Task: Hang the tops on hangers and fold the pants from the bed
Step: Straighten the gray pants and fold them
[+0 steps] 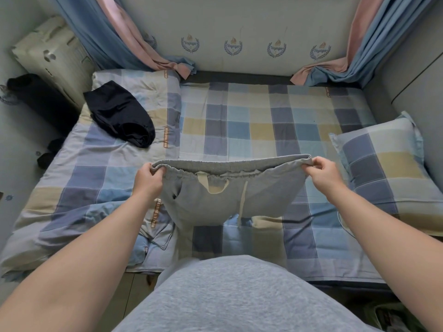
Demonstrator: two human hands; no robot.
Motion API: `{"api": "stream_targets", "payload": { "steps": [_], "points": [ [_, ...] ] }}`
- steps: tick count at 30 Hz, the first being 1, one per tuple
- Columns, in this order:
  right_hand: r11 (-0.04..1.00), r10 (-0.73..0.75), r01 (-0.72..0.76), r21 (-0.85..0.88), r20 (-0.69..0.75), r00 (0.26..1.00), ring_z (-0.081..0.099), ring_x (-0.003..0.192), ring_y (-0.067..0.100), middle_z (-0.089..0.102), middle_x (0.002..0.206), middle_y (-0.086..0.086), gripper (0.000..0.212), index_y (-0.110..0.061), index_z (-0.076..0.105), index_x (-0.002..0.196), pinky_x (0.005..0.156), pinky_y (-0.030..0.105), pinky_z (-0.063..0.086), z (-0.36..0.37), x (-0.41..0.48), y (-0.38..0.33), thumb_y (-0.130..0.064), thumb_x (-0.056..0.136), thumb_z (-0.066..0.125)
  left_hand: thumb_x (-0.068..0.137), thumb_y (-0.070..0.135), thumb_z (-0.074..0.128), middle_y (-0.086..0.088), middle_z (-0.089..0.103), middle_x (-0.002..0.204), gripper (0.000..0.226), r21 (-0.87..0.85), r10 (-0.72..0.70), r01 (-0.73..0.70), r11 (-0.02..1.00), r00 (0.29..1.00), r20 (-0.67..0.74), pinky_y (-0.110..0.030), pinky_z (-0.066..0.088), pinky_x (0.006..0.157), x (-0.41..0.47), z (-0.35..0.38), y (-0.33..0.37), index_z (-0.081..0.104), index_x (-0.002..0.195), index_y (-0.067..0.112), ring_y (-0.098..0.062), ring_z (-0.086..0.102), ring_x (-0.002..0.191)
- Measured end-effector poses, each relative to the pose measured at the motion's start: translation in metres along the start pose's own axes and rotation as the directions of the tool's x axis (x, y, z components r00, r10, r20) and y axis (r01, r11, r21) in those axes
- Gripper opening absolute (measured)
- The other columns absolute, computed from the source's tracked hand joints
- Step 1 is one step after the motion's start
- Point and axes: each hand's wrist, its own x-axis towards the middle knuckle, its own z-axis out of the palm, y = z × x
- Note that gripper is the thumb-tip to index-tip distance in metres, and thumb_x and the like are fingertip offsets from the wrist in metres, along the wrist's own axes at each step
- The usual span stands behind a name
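Head cam: left hand point(148, 178) and right hand point(323, 173) each pinch a waistband end of the grey pants point(215, 200), held up over the near edge of the bed point(263, 121); mid-bed is open, black garment point(119, 113) lies toward the far-left corner

Checked bed point(251, 121) against a pale crest-printed wall point(239, 20); blue-and-pink curtains point(100, 37) in both far corners

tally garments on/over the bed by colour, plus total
Grey: 1, the grey pants, held up by the waistband in the left hand and right hand.
Black: 1, the black garment lying on the quilt.
Total: 2.
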Motion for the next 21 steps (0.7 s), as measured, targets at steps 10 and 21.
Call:
{"api": "stream_targets", "payload": {
  "steps": [10, 21],
  "points": [
    [0.995, 0.097, -0.094, 0.044, -0.075, 0.992, 0.056, 0.077, 0.028, 0.058, 0.072, 0.007, 0.022, -0.013, 0.056, 0.072, 0.073, 0.047, 0.055, 0.006, 0.002, -0.028, -0.025, 0.090, 0.062, 0.103, 0.019, 0.050, -0.009, 0.067, 0.084, 0.020, -0.463, -0.466, 0.608, 0.645, 0.793, 0.393, -0.033, 0.055, 0.075, -0.007, 0.000, 0.044, 0.064, 0.094, 0.008, -0.022, 0.067, 0.075],
    [0.899, -0.249, 0.146, 0.413, 0.206, 0.946, 0.061, 0.050, 0.006, 0.066, 0.057, -0.006, 0.017, -0.007, 0.064, 0.077, 0.051, 0.020, 0.053, 0.040, -0.064, -0.114, 0.001, 0.092, 0.065, 0.106, 0.023, 0.050, -0.010, 0.072, 0.107, 0.020, -0.588, 0.038, 0.345, 0.732, 0.840, 0.541, -0.036, 0.059, 0.065, -0.063, 0.022, 0.131, 0.060, 0.117, 0.010, -0.018, 0.072, 0.080]
  ]
}}
